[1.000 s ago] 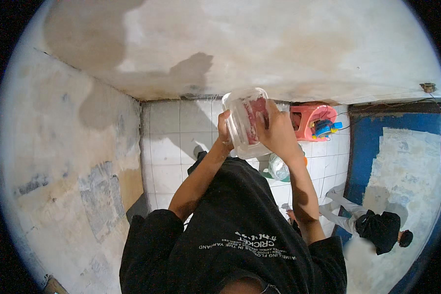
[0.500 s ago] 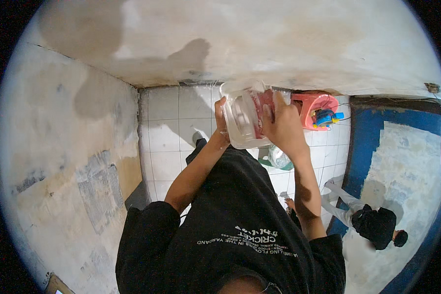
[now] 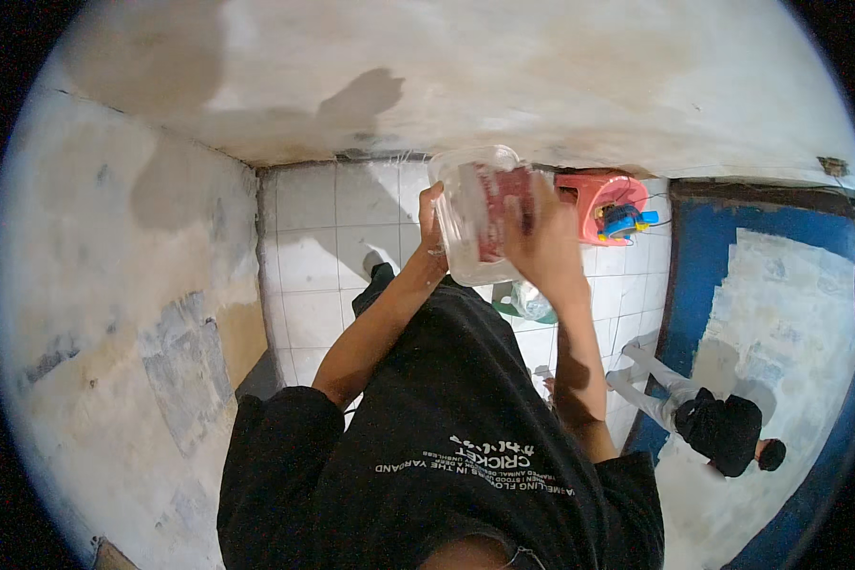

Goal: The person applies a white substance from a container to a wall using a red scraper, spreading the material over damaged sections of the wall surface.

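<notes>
My left hand [image 3: 431,226] is closed on the left side of a clear plastic tub [image 3: 458,256], held out in front of my body. The tub has white smears on its inner walls. My right hand [image 3: 547,245], blurred by motion, grips a flat red scraper [image 3: 494,214] coated with white paste. The scraper lies over the tub's opening, close to its right side. My right fingers hide part of the scraper, and its exact shape is hard to make out.
Beyond the tub, a patchy wall [image 3: 503,76] rises close by. A pink plastic stool [image 3: 591,209] holding blue-and-yellow items stands at the right. Below the tub, a plastic bag [image 3: 532,302] sits on the tiled floor [image 3: 309,256]. Another person [image 3: 727,427] is at the lower right.
My right hand has moved slightly left with the red scraper, which now lies further over the tub. My left hand still holds the tub. The whole view has shifted a little.
</notes>
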Motion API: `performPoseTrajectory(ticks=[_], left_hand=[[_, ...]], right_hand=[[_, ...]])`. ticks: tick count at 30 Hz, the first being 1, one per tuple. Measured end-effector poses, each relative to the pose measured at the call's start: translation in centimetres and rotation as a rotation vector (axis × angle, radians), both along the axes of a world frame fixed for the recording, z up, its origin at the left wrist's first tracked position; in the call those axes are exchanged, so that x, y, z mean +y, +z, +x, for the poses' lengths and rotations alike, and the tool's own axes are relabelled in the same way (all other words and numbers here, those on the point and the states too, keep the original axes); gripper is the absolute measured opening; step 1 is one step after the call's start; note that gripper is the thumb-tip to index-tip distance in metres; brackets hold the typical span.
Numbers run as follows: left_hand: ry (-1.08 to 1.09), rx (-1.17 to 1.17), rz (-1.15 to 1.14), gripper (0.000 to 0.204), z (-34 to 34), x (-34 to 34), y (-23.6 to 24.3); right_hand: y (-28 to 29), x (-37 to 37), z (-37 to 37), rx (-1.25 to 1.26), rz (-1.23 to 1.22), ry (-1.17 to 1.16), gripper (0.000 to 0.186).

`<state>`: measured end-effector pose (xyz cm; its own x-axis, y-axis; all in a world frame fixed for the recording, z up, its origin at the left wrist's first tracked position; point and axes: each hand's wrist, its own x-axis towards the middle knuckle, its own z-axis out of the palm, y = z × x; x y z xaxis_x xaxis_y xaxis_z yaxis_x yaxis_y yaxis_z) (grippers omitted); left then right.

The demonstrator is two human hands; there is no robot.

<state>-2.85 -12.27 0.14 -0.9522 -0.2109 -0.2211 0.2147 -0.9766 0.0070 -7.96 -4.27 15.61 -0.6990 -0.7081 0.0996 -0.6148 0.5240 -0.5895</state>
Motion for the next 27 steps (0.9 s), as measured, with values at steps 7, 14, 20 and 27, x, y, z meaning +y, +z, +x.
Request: performPoseTrajectory(ticks=[7,14,20,27], left_hand=[[0.016,0.043,-0.179,0.076,0.1,-0.3,-2.0],[-0.069,0.025,-0.075,0.072,0.9,-0.3,-0.1],[-0.120,-0.017,-0.093,0.070,1.3,-0.8,-0.3],[-0.242,0.009,-0.294,0.063,1.7,-1.8,-2.7]], right_hand=[[-0.3,-0.5,0.4,-0.080,0.033,0.026,0.016],[-2.4,0.1,0.3,0.006,0.100,0.018,0.020],[-4.6,0.8,0.8,-0.080,-0.050,0.007,0.017],[-9.2,3.1,0.2,-0.567,-0.371,-0.043,0.018]])
